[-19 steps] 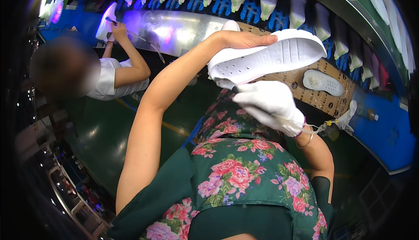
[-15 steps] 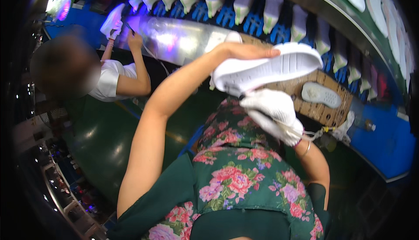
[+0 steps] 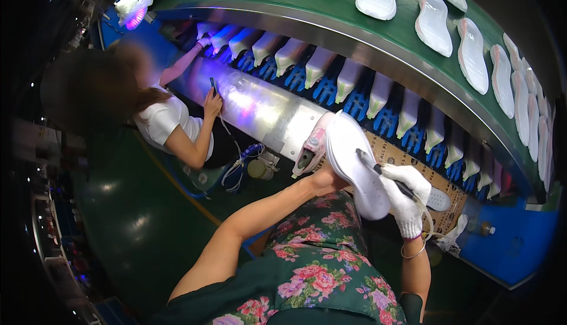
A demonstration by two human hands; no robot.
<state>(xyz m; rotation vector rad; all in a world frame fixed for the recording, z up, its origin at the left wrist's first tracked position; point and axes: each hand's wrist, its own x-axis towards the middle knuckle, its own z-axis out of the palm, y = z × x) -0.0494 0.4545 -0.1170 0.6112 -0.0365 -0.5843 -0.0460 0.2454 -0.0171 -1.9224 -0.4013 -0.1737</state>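
Observation:
My bare left hand (image 3: 328, 180) grips a white shoe sole (image 3: 349, 145) from its left side, holding it tilted above my lap. My right hand (image 3: 407, 198), in a white knit glove, is closed round a slim dark pen-like tool (image 3: 405, 189) with a pale tube trailing from it. The tool's tip is at the sole's face; whether it touches I cannot tell. Just left of the sole is a pink shoe upper (image 3: 316, 142) on a last. Beyond my glove, another pale sole (image 3: 438, 200) lies on printed cardboard (image 3: 455, 192).
A row of lasts with pale green tips (image 3: 319, 65) stands on blue holders (image 3: 325, 92). Above it, a green conveyor (image 3: 331, 0) carries several white soles (image 3: 434, 24). At left, a person in a white shirt (image 3: 171, 130) works beside the metal bench (image 3: 254, 103).
The sole has swung from lying crosswise to pointing away from me, and its hollow side no longer shows. My gloved hand has brought the tool up to it. The co-worker's hand is now at the lasts.

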